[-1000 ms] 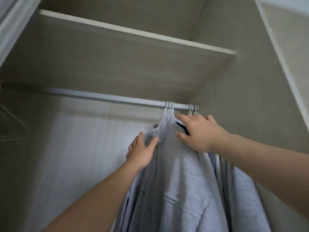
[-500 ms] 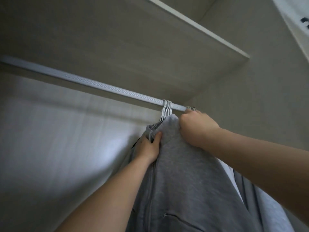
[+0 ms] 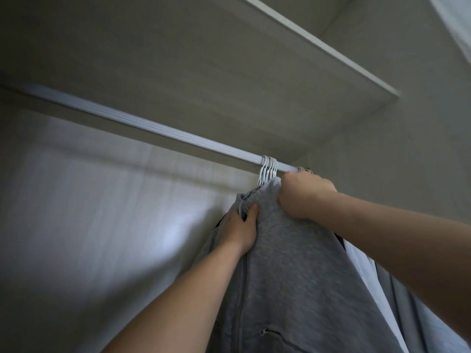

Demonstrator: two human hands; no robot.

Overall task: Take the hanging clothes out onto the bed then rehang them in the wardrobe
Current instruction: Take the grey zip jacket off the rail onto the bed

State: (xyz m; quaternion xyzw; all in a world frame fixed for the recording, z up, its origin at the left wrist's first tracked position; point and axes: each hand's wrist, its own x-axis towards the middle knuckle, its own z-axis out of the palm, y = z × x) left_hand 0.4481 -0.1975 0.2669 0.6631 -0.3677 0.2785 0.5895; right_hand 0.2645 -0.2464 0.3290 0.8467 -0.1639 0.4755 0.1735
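Head view, looking up into the wardrobe. I take the rail (image 3: pixel 153 128) as the landmark. It runs from the upper left of the view down to the right, just beneath the shelf (image 3: pixel 229 72).

A tight bunch of white hangers (image 3: pixel 268 169) hooks over the rail near its right end. The grey jacket (image 3: pixel 293 276) hangs straight down from them, its long axis crossing the rail. More clothes (image 3: pixel 407 301) hang further right along the rail.

Both hands are clamped on the jacket's top. The right hand (image 3: pixel 303 197) is a closed fist on the fabric, just below the rail and beside the hooks. I cannot tell whether a hanger neck lies inside the fist. The left hand (image 3: pixel 242 225) is lower and further from the rail. It grips the collar edge, with the thumb on the front and the fingers tucked behind.

The right hand is therefore nearer the hooks. I judge that the next move depends on the hooks sitting over the rail, above both hands. They must go up and clear of it before anything travels to the bed.
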